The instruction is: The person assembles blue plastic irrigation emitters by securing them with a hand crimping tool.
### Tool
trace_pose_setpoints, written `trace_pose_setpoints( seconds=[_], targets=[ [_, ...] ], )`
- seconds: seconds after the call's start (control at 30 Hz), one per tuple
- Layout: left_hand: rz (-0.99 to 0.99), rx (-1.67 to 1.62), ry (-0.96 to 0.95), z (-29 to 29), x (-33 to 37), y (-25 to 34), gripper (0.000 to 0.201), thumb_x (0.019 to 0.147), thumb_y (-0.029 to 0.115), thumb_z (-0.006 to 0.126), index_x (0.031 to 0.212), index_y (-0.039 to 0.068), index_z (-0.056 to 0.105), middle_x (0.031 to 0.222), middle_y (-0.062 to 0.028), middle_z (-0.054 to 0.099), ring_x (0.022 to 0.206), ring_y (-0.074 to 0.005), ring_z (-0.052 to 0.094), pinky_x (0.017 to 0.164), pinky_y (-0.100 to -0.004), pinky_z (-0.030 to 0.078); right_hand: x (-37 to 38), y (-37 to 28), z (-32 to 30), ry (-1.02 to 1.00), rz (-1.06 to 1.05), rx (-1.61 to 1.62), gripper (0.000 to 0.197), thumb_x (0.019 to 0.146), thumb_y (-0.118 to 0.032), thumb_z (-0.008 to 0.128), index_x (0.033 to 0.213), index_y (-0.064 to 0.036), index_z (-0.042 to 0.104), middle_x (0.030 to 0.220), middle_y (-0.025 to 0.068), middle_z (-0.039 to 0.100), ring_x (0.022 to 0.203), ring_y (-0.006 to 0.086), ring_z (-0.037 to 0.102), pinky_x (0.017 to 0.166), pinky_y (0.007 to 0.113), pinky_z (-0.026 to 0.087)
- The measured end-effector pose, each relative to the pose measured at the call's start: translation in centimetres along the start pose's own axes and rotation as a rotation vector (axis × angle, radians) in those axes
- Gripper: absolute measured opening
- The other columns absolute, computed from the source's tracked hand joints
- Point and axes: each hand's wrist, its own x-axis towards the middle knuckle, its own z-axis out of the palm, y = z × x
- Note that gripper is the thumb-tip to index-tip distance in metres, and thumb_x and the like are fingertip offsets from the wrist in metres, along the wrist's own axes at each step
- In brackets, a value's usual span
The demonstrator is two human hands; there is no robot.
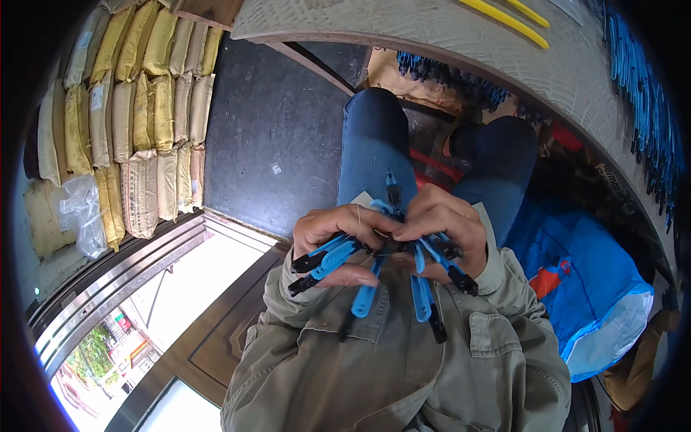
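Note:
Over my lap, my left hand (332,229) and my right hand (448,229) meet with fingers bent, closed around a bunch of slim blue-and-black plastic pieces (365,299). Blue shafts with black ends fan out from below both hands. One dark-tipped piece (393,193) sticks up between them. The thumbs and fingertips come together at the middle of the bunch, hiding how the pieces join. A thin pale strand rises by my left fingers. I cannot make out the exact kind of the pieces.
A grey worktop (432,32) curves across the top, with yellow strips (507,21) on it. Many similar blue pieces (640,93) hang at the right. Stacked sacks (137,108) fill the left. A blue bag (583,288) stands beside my right arm; a bright doorway (173,288) is lower left.

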Motion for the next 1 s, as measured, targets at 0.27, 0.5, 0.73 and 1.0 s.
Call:
trace_pose_setpoints(
  seconds=[0.27, 0.5, 0.73, 1.0],
  targets=[
    [-0.142, 0.000, 0.070, 1.1, -0.2, 0.0, 0.025, 0.073, 0.012, 0.074, 0.087, -0.003, 0.059, 0.098, -0.0262, 0.063, 0.088, -0.0284, 0.064, 0.079, -0.0384, 0.051, -2.0, 0.9, 1.0, 0.192, 0.074, -0.082, 0.061, 0.058, -0.011, 0.083, 0.111, -0.0040, 0.054, 0.097, 0.0121, 0.056, 0.086, 0.0220, 0.057, 0.071, 0.031, 0.046],
    [-0.104, -0.062, -0.067, -1.4, 1.4, 0.0, 0.016, 0.078, 0.005, 0.066, 0.091, -0.002, 0.061, 0.102, -0.0205, 0.064, 0.094, -0.0244, 0.063, 0.084, -0.0342, 0.049, 2.7, 0.5, -0.8, 0.081, 0.130, 0.166, 0.073, 0.065, -0.016, 0.081, 0.126, -0.0008, 0.045, 0.107, 0.0127, 0.055, 0.094, 0.0236, 0.056, 0.083, 0.031, 0.044],
    [-0.170, -0.036, 0.059, -1.5, 3.1, -1.6, 0.015, 0.077, 0.005, 0.066, 0.090, -0.002, 0.061, 0.098, -0.0120, 0.063, 0.093, -0.0192, 0.059, 0.082, -0.0335, 0.047, 3.6, 1.7, -4.4, -0.245, 0.158, 0.010, 0.058, 0.075, -0.015, 0.073, 0.125, -0.0001, 0.047, 0.104, 0.0072, 0.057, 0.096, 0.0142, 0.054, 0.086, 0.030, 0.044],
    [0.076, 0.038, 0.133, 0.9, 4.1, -3.1, 0.016, 0.076, 0.006, 0.066, 0.089, -0.003, 0.060, 0.086, -0.0075, 0.061, 0.079, -0.0166, 0.058, 0.074, -0.0305, 0.047, -0.4, 2.1, -2.4, 0.087, 0.416, 0.170, 0.024, 0.080, -0.012, 0.066, 0.100, -0.0006, 0.059, 0.086, 0.0003, 0.058, 0.075, 0.0067, 0.051, 0.066, 0.025, 0.044]
  ],
)
